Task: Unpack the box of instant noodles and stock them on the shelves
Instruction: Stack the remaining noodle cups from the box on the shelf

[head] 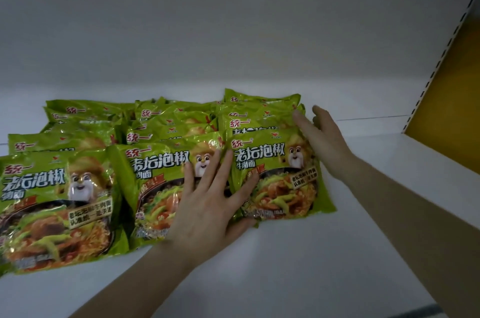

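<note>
Smooth white shelf [298, 265] lies bare below my wrists and right of my fingers, up to a yellow side panel [446, 99]. Glossy, crinkled green noodle packets [65, 187] overlap in three rows under my fingertips. My left hand [210, 203] presses flat on them, fingers spread; my right hand [324, 138], fingers straight, touches the right row's edge.

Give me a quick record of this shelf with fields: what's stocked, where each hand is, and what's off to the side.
stock: green noodle packets in three overlapping rows on the white shelf
left hand: flat, fingers spread, across the front middle packet and front right packet
right hand: open, at the right row, its right edge
side: yellow panel at right
</note>
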### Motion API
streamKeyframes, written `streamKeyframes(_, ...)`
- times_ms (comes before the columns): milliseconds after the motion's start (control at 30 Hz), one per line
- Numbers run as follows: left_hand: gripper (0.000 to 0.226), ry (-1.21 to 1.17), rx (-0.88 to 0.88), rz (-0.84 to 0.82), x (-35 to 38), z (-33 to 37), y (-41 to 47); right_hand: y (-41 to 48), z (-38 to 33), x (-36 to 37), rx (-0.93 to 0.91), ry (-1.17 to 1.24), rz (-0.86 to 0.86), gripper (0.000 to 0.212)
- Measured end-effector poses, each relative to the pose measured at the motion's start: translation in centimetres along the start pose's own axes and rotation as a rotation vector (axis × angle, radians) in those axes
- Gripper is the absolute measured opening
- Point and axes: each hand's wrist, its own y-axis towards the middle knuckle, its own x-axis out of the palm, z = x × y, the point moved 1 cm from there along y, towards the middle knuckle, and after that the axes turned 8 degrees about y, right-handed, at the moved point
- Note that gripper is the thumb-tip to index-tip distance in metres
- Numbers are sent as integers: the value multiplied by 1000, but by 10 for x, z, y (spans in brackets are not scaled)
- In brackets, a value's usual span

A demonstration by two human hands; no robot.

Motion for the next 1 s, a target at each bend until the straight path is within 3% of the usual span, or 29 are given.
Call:
streamKeyframes(133,65,-17,4,4,2,-1,-1,42,-8,8,116,102,-139,89)
streamKeyframes(233,67,-19,-6,3,2,-1,-1,58,-2,20,175,152,-226,111)
streamKeyframes(367,70,-21,-5,-11,0,0,0,69,3,23,220,228,-340,85)
streamKeyframes(500,71,-15,-14,-24,-2,3,1,72,8,21,150,146,-179,85)
streamKeyframes(700,71,1,-13,-40,-2,2,2,68,-1,20,294,289,-398,54)
streamKeyframes(767,72,5,-16,-43,-2,3,2,70,2,18,275,228,-335,68)
streamKeyframes(867,74,8,-26,-39,-3,3,2,77,9,14,211,163,-59,90)
streamKeyframes(1000,75,9,-23,-27,-2,2,2,77,3,21,289,222,-252,87)
